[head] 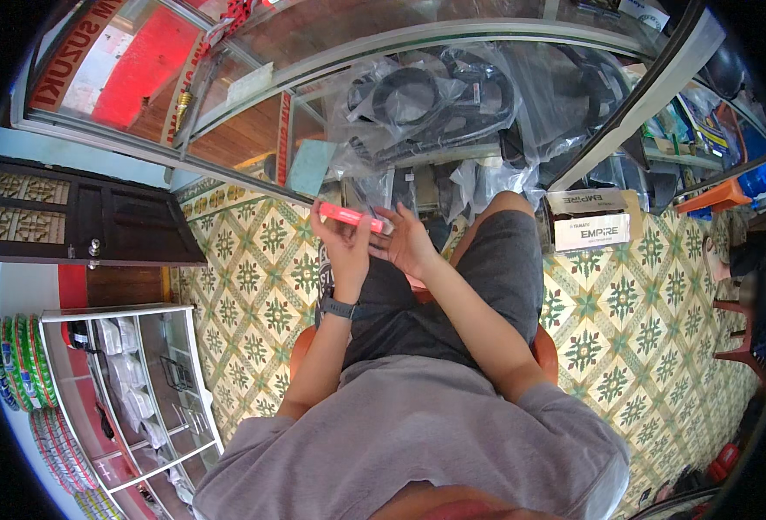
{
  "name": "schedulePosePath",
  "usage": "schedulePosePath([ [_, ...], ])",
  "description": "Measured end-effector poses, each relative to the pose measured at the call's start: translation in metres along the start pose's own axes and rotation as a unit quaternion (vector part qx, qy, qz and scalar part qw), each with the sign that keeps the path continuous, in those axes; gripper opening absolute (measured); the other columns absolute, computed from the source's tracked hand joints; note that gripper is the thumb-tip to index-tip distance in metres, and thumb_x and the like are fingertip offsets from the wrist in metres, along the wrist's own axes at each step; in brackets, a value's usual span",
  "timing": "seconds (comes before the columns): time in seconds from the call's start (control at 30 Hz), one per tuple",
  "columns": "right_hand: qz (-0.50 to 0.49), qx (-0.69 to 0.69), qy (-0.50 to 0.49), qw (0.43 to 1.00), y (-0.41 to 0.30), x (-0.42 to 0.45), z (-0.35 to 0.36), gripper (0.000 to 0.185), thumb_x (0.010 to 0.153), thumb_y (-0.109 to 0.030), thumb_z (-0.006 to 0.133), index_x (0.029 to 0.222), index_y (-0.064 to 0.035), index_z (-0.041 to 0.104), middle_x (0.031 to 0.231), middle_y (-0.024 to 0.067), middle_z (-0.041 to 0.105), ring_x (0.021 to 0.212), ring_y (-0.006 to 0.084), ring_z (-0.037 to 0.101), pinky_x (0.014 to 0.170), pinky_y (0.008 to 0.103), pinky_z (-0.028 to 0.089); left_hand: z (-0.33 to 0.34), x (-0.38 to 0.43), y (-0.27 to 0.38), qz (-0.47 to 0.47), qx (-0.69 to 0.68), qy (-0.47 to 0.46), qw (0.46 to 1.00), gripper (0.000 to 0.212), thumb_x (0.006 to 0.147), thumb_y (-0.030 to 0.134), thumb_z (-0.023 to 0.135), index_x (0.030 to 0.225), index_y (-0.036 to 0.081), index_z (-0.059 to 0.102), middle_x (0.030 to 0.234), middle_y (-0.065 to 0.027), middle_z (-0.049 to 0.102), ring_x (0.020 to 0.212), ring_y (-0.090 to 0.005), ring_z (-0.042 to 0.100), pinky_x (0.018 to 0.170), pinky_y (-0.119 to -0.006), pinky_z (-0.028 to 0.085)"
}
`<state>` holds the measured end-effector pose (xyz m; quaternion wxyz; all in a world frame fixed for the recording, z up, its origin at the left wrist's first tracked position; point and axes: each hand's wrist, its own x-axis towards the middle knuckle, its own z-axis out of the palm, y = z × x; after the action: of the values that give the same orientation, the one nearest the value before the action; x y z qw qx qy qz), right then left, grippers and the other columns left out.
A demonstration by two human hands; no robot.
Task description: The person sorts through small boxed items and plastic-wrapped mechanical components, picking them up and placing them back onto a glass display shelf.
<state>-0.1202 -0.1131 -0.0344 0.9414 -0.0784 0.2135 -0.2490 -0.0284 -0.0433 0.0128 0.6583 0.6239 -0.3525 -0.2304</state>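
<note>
My left hand [346, 244], with a dark watch on its wrist, holds a bright pink-red oblong item [350, 217] between thumb and fingers. What the item is, I cannot tell; it bears pale writing and has a clear or whitish right end. Beside that end is my right hand [411, 244], palm turned up and fingers spread, close to or touching the tip. Both hands are above my lap, over the dark shorts [497, 279], near the lower edge of a glass display case [246, 182].
Bagged black plastic parts [415, 97] fill the case ahead. An opened cardboard box [591, 227] stands by my right knee. At the left are a dark wooden door [129, 218] and a white-framed glass cabinet [191, 364], with tyres [29, 364] beside it. An orange tray [718, 197] is at the right.
</note>
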Motion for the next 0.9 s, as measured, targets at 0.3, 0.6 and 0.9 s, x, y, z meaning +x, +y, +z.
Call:
schedulePosePath([
  [0.3, 0.085, 0.026, -0.114, 0.990, -0.008, 0.017, -0.040, 0.045, 0.093, -0.038, 0.047, 0.126, -0.0072, 0.046, 0.115, 0.0073, 0.056, 0.091, 0.0195, 0.062, 0.078, 0.0327, 0.055, 0.003, -0.002, 0.036, 0.164, 0.140, -0.111, 0.970, 0.090, 0.079, -0.001, 0.066, 0.142, 0.007, 0.002, 0.122, -0.0204, 0.046, 0.109, -0.0258, 0.053, 0.096, -0.037, 0.042],
  [0.6, -0.235, -0.169, -0.029, 0.957, -0.063, -0.040, 0.039, 0.035, 0.086, -0.001, 0.058, 0.120, -0.0039, 0.048, 0.107, 0.0052, 0.055, 0.086, 0.0122, 0.058, 0.061, 0.0256, 0.052, -0.029, 0.009, 0.053, 0.127, -0.021, 0.038, 0.991, 0.077, 0.090, 0.004, 0.055, 0.144, 0.014, 0.002, 0.122, -0.0211, 0.048, 0.110, -0.0306, 0.054, 0.094, -0.041, 0.045],
  [0.9, -0.535, -0.514, -0.012, 0.671, -0.227, -0.039, 0.187, 0.035, 0.081, -0.003, 0.068, 0.111, 0.0020, 0.053, 0.101, 0.0096, 0.061, 0.077, 0.0144, 0.063, 0.055, 0.0257, 0.056, -0.047, -0.019, -0.032, -0.173, -0.146, -0.004, 0.974, 0.069, 0.089, 0.009, 0.060, 0.140, 0.013, 0.014, 0.116, -0.0109, 0.049, 0.103, -0.0190, 0.055, 0.077, -0.034, 0.053],
])
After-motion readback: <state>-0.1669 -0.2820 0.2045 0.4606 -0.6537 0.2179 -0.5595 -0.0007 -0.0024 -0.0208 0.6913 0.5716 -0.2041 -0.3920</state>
